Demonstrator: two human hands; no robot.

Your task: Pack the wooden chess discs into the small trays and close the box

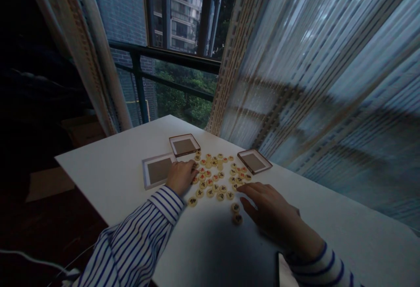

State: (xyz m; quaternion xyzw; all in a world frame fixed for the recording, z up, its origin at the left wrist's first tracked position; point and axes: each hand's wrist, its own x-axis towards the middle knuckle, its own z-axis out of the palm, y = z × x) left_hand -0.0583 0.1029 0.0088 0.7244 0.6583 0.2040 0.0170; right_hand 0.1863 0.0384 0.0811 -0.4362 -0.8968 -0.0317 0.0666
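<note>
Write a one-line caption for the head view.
Two hands, left and right, rest among round game pieces on a white table beside three shallow trays.

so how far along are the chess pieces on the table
Looks early. Done: two shallow brown-rimmed square trays and a flat grey-and-white square board sit out on the white table, the trays apparently holding no pieces. In hand: the left hand and right hand rest at the pile. Left: the round pale wooden chess discs lie loosely scattered.

Three square trays [184,145], roughly thirty round game pieces [215,177], two hands [274,215]
</note>
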